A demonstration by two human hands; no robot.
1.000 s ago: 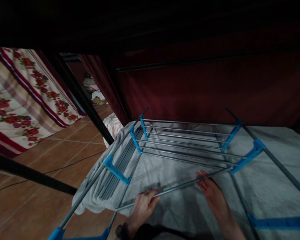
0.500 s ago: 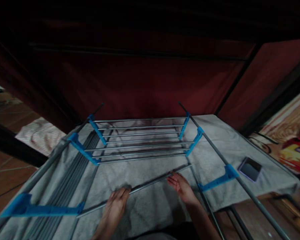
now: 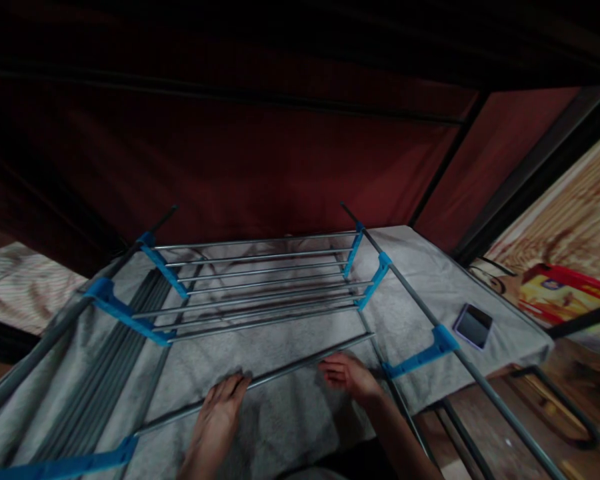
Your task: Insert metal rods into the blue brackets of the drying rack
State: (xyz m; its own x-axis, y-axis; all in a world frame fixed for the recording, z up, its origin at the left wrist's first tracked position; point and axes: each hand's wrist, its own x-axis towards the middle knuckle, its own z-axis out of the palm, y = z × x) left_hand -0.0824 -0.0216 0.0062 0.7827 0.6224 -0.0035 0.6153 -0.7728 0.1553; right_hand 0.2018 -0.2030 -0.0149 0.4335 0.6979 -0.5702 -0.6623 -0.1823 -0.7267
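Observation:
A loose grey metal rod lies slantwise across the near part of the rack, its left end by a blue plastic bracket. My left hand is closed over the rod left of its middle. My right hand is just below the rod's right half, fingers outstretched and apparently holding nothing. Ahead stands the partly assembled rack, with several thin crossbars between blue brackets on the left and right. Another blue bracket sits on the right-hand side pole, near my right hand.
Several loose grey rods lie bundled at the left on the grey cloth. A phone rests on the cloth at right. Beyond are a red and yellow package and a dark red panel at the back.
My right hand has come away from the rod and is slightly below it. My left hand stays on the rod. The view has turned a little to the right.

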